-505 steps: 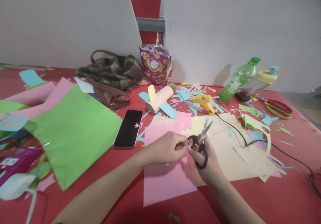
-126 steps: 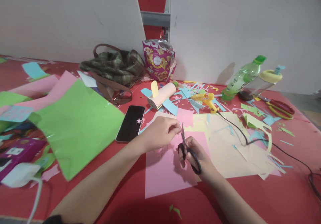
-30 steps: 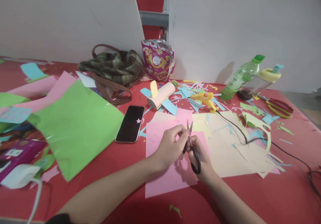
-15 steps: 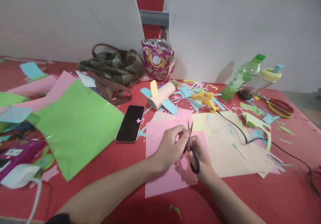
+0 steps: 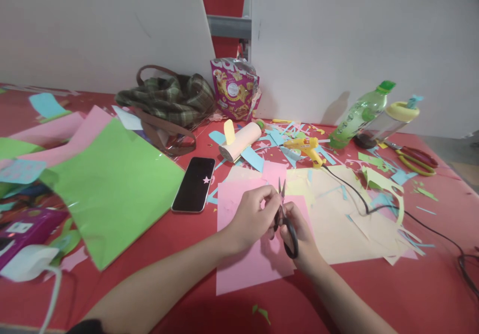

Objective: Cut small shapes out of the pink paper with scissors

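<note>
My right hand (image 5: pixel 301 239) grips small black-handled scissors (image 5: pixel 285 218), blades pointing up and away from me and nearly together. My left hand (image 5: pixel 251 216) is closed in a pinch right against the blades, holding a tiny scrap of paper that I cannot make out. Both hands hover over a pink paper sheet (image 5: pixel 245 266) lying on the red table (image 5: pixel 374 294). A cream sheet (image 5: pixel 348 224) lies just right of my hands.
A phone (image 5: pixel 193 183) and a green sheet (image 5: pixel 112 184) lie to the left. Behind are a paper-roll plane (image 5: pixel 239 142), yellow glue gun (image 5: pixel 305 148) with black cord (image 5: pixel 359 199), snack bag (image 5: pixel 235 87), plaid bag (image 5: pixel 166 102), green bottle (image 5: pixel 357 114), red scissors (image 5: pixel 413 158) and scattered scraps.
Over the last second the scissor blades have closed slightly and my hands stayed together over the pink sheet. Four seconds ago the hands were a little apart.
</note>
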Available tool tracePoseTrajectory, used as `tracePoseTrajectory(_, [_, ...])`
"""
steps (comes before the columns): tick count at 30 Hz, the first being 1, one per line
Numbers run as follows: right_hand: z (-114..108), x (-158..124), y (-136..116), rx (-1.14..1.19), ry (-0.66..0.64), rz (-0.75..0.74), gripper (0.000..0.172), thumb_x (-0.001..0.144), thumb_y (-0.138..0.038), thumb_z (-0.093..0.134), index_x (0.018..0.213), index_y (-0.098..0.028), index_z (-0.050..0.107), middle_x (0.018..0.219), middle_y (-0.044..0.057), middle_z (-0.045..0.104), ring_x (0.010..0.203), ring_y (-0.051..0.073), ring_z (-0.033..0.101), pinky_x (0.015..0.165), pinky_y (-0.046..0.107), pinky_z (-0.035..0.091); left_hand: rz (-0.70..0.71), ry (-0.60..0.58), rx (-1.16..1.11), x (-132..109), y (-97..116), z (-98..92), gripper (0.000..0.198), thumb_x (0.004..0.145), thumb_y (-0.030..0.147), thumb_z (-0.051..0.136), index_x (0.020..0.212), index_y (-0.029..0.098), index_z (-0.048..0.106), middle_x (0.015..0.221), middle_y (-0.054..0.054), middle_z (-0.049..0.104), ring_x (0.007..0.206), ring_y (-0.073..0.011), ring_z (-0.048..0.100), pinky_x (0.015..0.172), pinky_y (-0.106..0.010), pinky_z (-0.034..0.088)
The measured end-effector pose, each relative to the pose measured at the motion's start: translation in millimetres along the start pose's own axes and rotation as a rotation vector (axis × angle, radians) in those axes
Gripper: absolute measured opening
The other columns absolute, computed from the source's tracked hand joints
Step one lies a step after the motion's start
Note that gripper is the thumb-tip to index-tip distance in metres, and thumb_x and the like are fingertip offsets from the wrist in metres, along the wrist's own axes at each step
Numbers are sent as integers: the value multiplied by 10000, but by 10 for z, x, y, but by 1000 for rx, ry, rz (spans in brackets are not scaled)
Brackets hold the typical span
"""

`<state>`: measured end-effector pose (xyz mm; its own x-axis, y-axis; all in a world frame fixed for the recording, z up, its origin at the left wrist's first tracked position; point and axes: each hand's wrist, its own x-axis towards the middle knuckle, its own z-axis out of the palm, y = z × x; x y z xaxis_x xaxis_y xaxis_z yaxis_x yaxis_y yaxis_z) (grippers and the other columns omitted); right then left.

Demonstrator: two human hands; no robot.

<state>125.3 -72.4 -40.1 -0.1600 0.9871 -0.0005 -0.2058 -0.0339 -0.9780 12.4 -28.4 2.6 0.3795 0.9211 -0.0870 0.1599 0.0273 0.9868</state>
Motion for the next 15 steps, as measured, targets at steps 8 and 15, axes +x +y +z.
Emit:
tracePoseTrajectory(8, [0,5,48,146,32,40,275,707,-386,556,724,-224,335,599,-49,440,456,86,418,451,227,333,34,32,49,14,21,-37,221,753,184,358,534,166,334,473,56,381,443,-61,415,466,-179,330])
tracePoseTrajectory(15, [-1,53,16,198,171,-52,249,687,-347,585,737,-228,371,705,-27,463,556,110,476,514,250,386,56,-51,100,39,27,-63,211,751,200,353,544,162,374,516,39,451,494,-78,444,496,-188,347])
